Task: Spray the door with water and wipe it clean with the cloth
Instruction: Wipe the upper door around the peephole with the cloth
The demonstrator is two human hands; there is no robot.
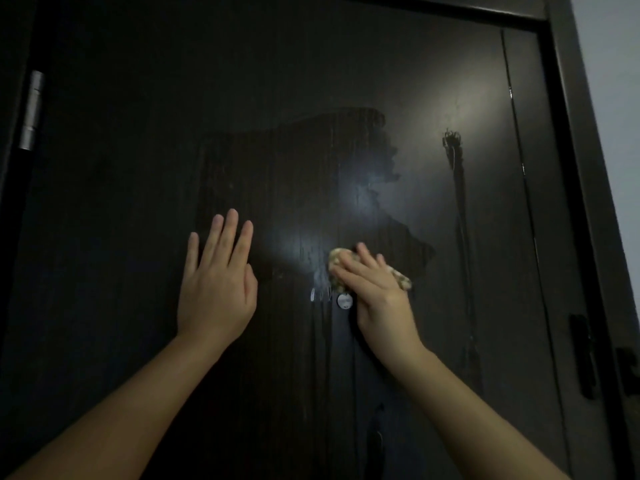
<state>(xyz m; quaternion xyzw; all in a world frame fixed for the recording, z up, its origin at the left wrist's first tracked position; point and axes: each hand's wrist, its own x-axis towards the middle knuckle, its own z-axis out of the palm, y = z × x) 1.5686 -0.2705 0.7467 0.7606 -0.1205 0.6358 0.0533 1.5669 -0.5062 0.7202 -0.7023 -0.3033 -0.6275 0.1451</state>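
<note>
**Wiping stage on a dark door, one hand bracing, one hand scrubbing**

The door [138, 168] fills pretty much the whole view, dark and shut in its frame [568, 168]. One door, with one big wet patch [294, 185] across the middle where the finish looks darker and streaky, so the spraying part looks done there, judging by that. No spray bottle in sight.

The left hand [216, 282] lies flat on the door, fingers straight and together, holding nothing. Probably it's there to steady the person while leaning in.

The right hand [377, 289] presses the cloth [337, 259] against the door with mostly straight fingers laid over it, right at the lower edge of the wet patch. One cloth, bunched small, peeking out on both sides of the hand.

Smaller stuff: one hinge [31, 109] on the left edge, one dark handle [585, 355] on the right, and one little round metal disc [344, 301] just below the cloth.
</note>
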